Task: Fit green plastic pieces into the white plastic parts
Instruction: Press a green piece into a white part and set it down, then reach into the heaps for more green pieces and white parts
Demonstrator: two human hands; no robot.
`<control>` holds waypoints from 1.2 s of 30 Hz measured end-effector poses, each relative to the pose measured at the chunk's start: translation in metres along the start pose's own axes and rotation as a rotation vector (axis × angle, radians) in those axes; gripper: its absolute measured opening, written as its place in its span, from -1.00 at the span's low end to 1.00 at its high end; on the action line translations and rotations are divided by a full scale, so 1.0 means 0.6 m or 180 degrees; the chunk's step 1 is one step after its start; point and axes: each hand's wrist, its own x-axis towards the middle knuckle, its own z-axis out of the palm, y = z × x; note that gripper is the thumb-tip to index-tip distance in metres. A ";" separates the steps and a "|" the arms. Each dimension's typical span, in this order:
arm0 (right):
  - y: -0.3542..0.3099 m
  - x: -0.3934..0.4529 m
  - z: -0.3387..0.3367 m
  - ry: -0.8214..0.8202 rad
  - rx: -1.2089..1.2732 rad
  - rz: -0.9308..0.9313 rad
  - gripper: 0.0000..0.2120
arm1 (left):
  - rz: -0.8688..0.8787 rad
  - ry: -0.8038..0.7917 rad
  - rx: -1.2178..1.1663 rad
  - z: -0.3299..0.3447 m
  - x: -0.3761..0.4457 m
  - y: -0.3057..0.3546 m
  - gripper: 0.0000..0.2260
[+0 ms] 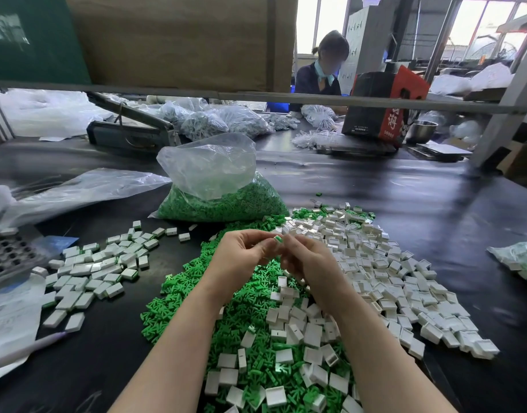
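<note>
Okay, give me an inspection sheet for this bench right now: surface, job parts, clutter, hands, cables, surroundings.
Surface: black table.
Job's things: loose green pieces in front, empty white parts right, white pile left, open bag of green pieces.
Clutter: empty plastic bags, perforated tray.
Grippers: left hand and right hand pinch one part together.
Cables: nothing seen.
Surroundings: another worker, cardboard panel.
</note>
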 end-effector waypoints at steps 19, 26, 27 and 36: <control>0.012 0.004 0.004 0.0462 -0.1458 -0.0352 -0.90 | 0.0747 -0.0019 0.2029 0.003 -0.001 0.002 -0.84; 0.009 0.002 0.010 0.0430 -0.1594 -0.0337 -0.90 | 0.0590 0.0004 0.1919 -0.001 -0.001 0.004 -0.85; 0.010 0.003 0.010 0.0428 -0.1649 -0.0358 -0.92 | 0.0548 0.0029 0.1943 -0.004 -0.001 0.004 -0.86; 0.004 0.007 -0.003 0.1155 -0.2520 -0.0765 -0.95 | -0.0058 0.1986 0.2604 -0.151 -0.016 -0.011 -0.89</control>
